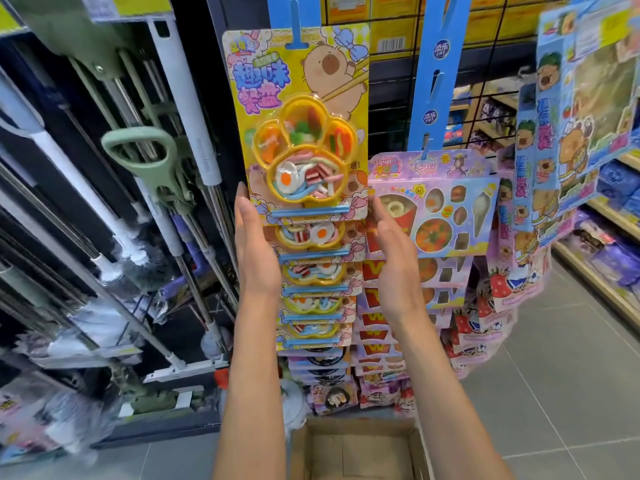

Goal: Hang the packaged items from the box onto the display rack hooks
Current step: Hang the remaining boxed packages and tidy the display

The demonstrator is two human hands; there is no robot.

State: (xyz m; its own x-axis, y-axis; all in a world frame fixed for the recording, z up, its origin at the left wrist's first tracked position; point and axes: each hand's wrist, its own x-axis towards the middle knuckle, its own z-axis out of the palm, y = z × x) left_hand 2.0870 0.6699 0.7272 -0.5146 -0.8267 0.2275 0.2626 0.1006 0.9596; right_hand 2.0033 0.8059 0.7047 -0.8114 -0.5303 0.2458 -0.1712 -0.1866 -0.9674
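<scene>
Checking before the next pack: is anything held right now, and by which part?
The yellow pack on the blue strip is held between the left hand and right hand, straight fingers touching its bottom corners. Neither hand curls round it.

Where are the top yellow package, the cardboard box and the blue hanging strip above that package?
top yellow package point(298, 81), head view, on the printed card above the blister.
cardboard box point(349, 426), head view, on its far rim.
blue hanging strip point(295, 26), head view, on its hook tab.
</scene>
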